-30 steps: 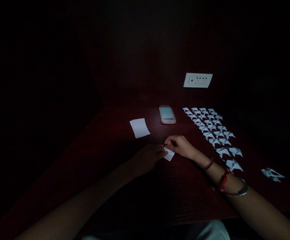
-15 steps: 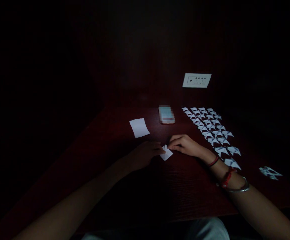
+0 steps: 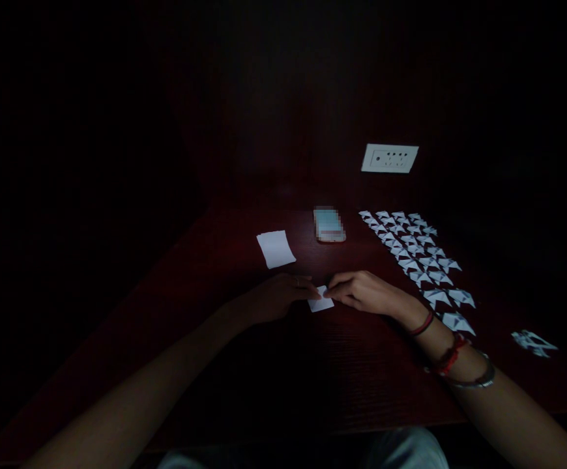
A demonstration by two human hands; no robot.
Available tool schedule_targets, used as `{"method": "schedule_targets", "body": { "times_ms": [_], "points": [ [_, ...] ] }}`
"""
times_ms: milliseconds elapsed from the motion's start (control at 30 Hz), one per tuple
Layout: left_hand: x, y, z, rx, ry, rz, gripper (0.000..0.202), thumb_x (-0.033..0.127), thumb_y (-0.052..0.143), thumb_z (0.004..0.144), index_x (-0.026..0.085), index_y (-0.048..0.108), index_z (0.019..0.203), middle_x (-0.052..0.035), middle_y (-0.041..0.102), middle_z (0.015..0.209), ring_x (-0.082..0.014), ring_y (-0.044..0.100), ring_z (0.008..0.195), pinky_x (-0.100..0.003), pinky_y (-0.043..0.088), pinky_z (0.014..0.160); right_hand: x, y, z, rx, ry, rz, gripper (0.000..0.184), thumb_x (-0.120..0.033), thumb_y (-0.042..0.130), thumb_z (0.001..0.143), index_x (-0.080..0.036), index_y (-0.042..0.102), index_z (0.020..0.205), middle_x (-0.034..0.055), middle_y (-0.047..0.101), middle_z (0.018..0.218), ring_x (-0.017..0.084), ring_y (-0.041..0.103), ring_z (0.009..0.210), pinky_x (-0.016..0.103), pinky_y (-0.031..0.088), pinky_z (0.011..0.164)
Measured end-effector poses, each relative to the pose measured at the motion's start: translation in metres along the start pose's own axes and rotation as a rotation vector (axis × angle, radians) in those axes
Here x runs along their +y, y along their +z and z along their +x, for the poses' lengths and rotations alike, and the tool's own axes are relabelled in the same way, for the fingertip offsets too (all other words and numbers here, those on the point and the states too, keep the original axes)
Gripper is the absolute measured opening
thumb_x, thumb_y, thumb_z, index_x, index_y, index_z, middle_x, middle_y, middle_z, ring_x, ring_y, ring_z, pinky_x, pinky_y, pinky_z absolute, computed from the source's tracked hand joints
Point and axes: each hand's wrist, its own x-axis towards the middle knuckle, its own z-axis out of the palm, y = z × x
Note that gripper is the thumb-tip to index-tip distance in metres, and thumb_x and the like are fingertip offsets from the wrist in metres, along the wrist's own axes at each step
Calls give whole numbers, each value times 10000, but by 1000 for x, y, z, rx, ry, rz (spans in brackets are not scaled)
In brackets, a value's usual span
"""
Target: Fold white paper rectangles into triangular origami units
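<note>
A small square of folded white paper [image 3: 320, 303] lies on the dark red table between my two hands. My left hand [image 3: 279, 296], with a ring on one finger, comes from the left and presses the paper's left side with closed fingers. From the right, my right hand [image 3: 366, 292] pinches the paper's upper right part between thumb and fingertips. The fingertips cover part of the paper, so its finer folds are hidden. Red bands and a metal bangle circle my right wrist and forearm.
A stack of white paper sheets [image 3: 276, 249] lies beyond my left hand. Behind it to the right is a phone-like object [image 3: 329, 225], pixelated. Rows of folded white paper pieces [image 3: 413, 251] cover the right side, with a small white heap [image 3: 532, 343] farther right. A socket plate [image 3: 390, 158] is on the wall.
The paper between my hands has turned slightly and now looks squarer. My right fingertips have moved left onto it. The whole view has shifted a little.
</note>
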Motion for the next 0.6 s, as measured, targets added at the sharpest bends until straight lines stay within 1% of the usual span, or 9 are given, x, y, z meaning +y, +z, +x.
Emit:
{"method": "schedule_targets", "body": {
  "times_ms": [133,400,467,600],
  "points": [
    [0,0,1,-3,19,8,647,-112,357,627,261,442,1149,12,483,1163,-137,359,1147,-344,326,952,-1,0,0,-1,8,-16,286,-126,420,802,-213,596,1010,42,581,943,114,559,799,228,420,709],
    [1,0,2,23,36,20,635,-110,356,626,243,449,1145,-12,499,1145,-151,384,1128,-333,376,908,-4,-1,0,-33,15,-94,290,-142,413,807,-209,575,1038,42,579,939,123,557,805,236,420,707],
    [1,0,1,20,36,30,624,-105,360,633,244,452,1142,-14,499,1146,-151,387,1127,-330,379,901,-5,-2,1,-29,19,-101,285,-138,414,803,-205,585,1021,42,582,946,125,556,810,241,420,714],
    [0,0,0,5,18,50,644,-114,361,624,246,445,1150,-5,475,1178,-150,347,1159,-330,350,928,-5,-4,1,-26,20,-81,264,-129,422,787,-196,616,953,35,594,943,124,558,821,242,419,736]
  ]
}}
